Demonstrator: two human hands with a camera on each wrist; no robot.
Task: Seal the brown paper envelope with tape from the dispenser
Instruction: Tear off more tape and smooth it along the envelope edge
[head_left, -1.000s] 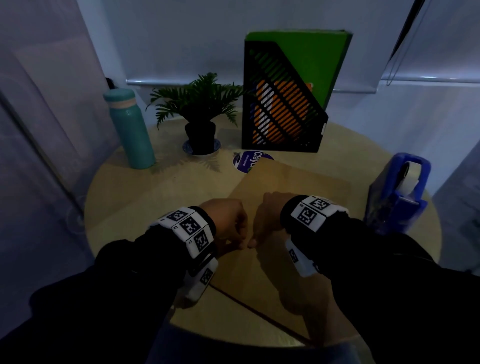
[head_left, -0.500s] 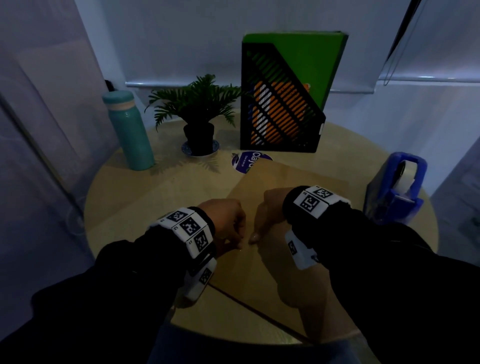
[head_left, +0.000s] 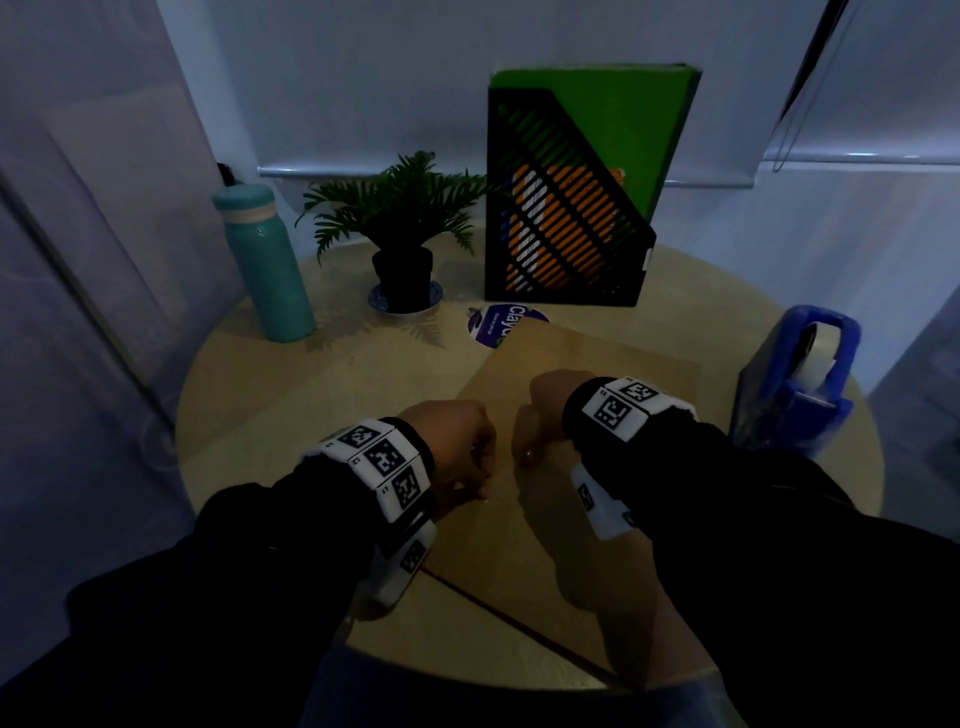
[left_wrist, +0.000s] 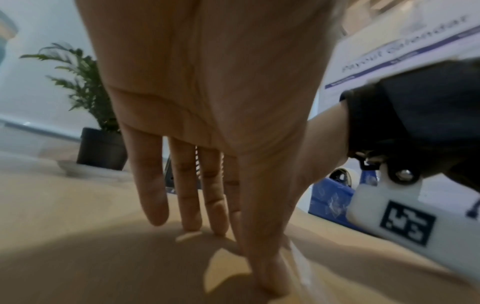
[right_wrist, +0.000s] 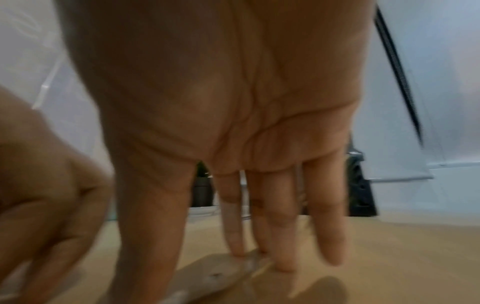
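Observation:
The brown paper envelope (head_left: 587, 358) lies flat on the round wooden table (head_left: 291, 395). My left hand (head_left: 457, 447) and right hand (head_left: 540, 415) are side by side over its left edge, fingers pointing down. In the left wrist view the straight fingers (left_wrist: 189, 205) touch the paper and the thumb presses a clear tape strip (left_wrist: 298, 265). In the right wrist view the straight fingers (right_wrist: 280, 236) press on the clear tape strip (right_wrist: 223, 273). The blue tape dispenser (head_left: 795, 384) stands at the table's right edge, away from both hands.
At the back stand a teal bottle (head_left: 265, 265), a potted plant (head_left: 402, 244) on a saucer and a black mesh file holder (head_left: 561, 208) with green and orange folders. A round blue sticker (head_left: 498, 325) lies beside the envelope's far corner.
Both hands stay pressed at the same spot on the envelope. The right wrist has edged slightly away from me.

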